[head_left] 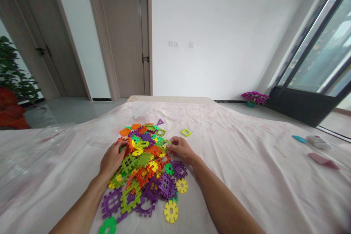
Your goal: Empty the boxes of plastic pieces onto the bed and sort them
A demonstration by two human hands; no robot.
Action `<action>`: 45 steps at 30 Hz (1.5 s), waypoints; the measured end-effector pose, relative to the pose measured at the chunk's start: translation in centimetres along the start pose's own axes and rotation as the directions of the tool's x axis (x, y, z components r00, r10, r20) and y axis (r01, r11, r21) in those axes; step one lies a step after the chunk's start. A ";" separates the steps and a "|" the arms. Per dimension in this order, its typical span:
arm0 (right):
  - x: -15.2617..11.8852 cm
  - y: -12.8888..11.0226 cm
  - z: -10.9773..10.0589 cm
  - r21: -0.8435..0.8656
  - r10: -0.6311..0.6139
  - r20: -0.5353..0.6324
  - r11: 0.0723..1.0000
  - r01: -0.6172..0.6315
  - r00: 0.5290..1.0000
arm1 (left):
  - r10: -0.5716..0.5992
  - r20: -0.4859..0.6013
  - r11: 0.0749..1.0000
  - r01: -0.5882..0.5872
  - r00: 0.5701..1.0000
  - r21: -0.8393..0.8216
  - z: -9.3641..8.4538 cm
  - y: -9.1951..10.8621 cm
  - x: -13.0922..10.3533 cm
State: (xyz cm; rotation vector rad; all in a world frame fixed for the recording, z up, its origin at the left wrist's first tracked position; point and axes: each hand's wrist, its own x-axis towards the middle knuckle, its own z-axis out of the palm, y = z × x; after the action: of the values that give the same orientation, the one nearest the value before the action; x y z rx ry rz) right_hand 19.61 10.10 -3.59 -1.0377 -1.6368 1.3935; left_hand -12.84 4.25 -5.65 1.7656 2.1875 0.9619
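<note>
A heap of plastic interlocking building pieces in orange, green, purple and yellow lies on the cloth between both hands. At its left edge my left hand has its fingers curled against an orange building piece, with fingertips partly hidden. My right hand is at the heap's upper right, thumb and forefinger pinched at a small light green building piece. Close to me lie a yellow round piece, a green round piece and a purple window-shaped piece.
A pale pink cloth covers the bed-like surface. Clear plastic packaging lies at left. A yellow-green frame piece sits beyond my right hand. At far right are a white box, a blue item and a pink item.
</note>
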 end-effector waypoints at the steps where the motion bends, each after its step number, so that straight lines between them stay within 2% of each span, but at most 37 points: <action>1: 0.1 0.0 -0.3 0.046 0.017 -0.059 0.999 -0.015 0.998 | -0.001 0.003 1.000 0.001 1.000 -0.001 0.0 0.0 0.0; 3: 0.5 0.1 -1.0 0.123 0.036 -0.219 0.992 -0.010 0.975 | -0.001 0.005 1.000 0.001 1.000 -0.001 0.0 -0.1 0.0; 5: 0.9 0.5 -2.1 0.161 0.043 -0.399 0.987 0.024 0.916 | 0.000 0.002 1.000 0.000 1.000 0.002 0.0 -0.1 0.0; 8: 1.2 1.2 -4.1 0.136 0.054 -0.568 0.990 0.029 0.821 | 0.002 0.004 1.000 -0.002 1.000 0.009 0.0 0.0 0.0; 11: 1.0 1.8 -5.7 -0.126 -0.025 -0.701 0.988 -0.089 0.713 | 0.009 -0.007 1.000 -0.009 1.000 0.010 0.0 -0.1 0.0; 12: 0.8 1.9 -6.0 -0.249 -0.091 -0.724 0.959 -0.137 0.683 | 0.014 -0.013 1.000 -0.013 1.000 0.007 0.1 -0.1 0.0; 13: 0.7 1.9 -6.2 -0.363 -0.156 -0.720 0.915 -0.176 0.676 | 0.019 -0.018 1.000 -0.019 1.000 0.004 0.1 -0.1 0.0; 14: 0.5 1.9 -6.2 -0.451 -0.200 -0.689 0.871 -0.196 0.697 | 0.022 -0.020 1.000 -0.022 1.000 0.001 0.1 -0.2 0.1; 17: 0.2 1.5 -5.8 -0.657 -0.216 -0.476 0.732 -0.182 0.852 | 0.022 -0.020 1.000 -0.022 1.000 0.000 0.1 -0.2 0.1; 19: 0.0 1.3 -5.5 -0.768 -0.204 -0.355 0.620 -0.160 0.913 | 0.016 -0.010 1.000 -0.016 1.000 0.003 0.1 -0.1 0.0; 22: 0.1 1.1 -5.1 -0.842 -0.208 -0.354 0.495 -0.214 0.912 | 0.000 -0.001 1.000 0.000 1.000 0.013 0.0 0.0 -0.1; 25: 0.2 1.0 -4.9 -0.857 -0.209 -0.346 0.467 -0.217 0.915 | -0.001 -0.004 1.000 0.001 1.000 0.023 0.0 0.2 -0.1; 31: 0.7 0.7 -2.9 -0.876 -0.310 -0.060 0.472 0.099 0.949 | -0.014 -0.012 0.998 0.014 1.000 0.056 0.2 0.1 0.0; 35: 1.4 0.2 -1.3 -0.883 -0.285 0.070 0.427 0.192 0.956 | -0.007 -0.031 0.999 0.009 1.000 0.053 0.2 0.0 0.1; 45: 5.4 -2.0 -0.2 -0.962 -0.129 0.138 0.220 0.164 0.982 | -0.017 -0.012 0.999 0.018 1.000 0.030 0.1 -0.1 0.2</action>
State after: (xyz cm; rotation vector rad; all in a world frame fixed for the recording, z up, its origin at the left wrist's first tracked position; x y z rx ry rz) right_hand 17.38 14.95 -1.40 -1.4220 -2.6205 0.0046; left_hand -12.90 4.44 -5.71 1.7552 2.2319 0.9425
